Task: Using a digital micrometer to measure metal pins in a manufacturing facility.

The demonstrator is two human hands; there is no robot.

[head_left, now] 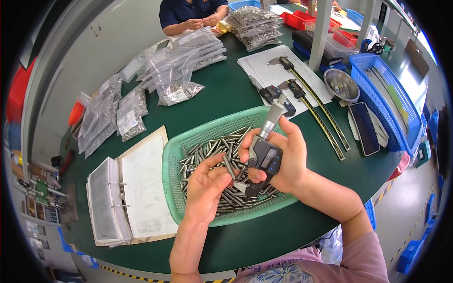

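Observation:
My left hand (207, 183) pinches a short steel pin (229, 166) between thumb and fingers. Beside it, my right hand (290, 153) is wrapped round a digital micrometer (270, 158), its silver thimble pointing up and away and its curved frame down by the pin. Whether the pin touches the measuring faces I cannot tell. Both hands are above a green perforated plastic basket (171, 188), which holds a heap of loose steel pins (231, 200). My fingers and the micrometer cover part of the heap.
Left of the basket lies an open ring binder (146, 193). Beyond are bags of metal parts (174, 89). Two digital calipers (311, 101) and another micrometer (273, 96) rest on paper at the right, near a metal bowl (340, 85), phone (364, 129) and blue basket (410, 137). A co-worker (193, 16) sits opposite.

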